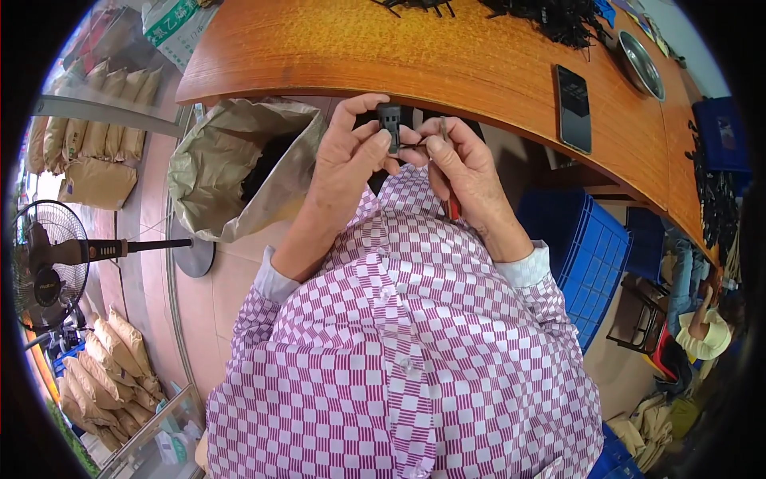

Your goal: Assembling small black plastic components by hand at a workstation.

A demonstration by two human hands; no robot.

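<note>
Just off the table's near edge, my left hand pinches a small black plastic part upright between thumb and fingers. Close beside it, my right hand is closed around a slim tool whose red handle end shows below the palm. A thin metal end of that tool sticks up by the index finger; its exact kind is unclear. Between the two hands a short dark piece touches the right fingertips. The fingers hide where it meets the black part.
The wooden table carries a phone, a metal bowl and black part piles. An open brown sack stands left, beyond a fan. A blue crate sits right; another person is farther right.
</note>
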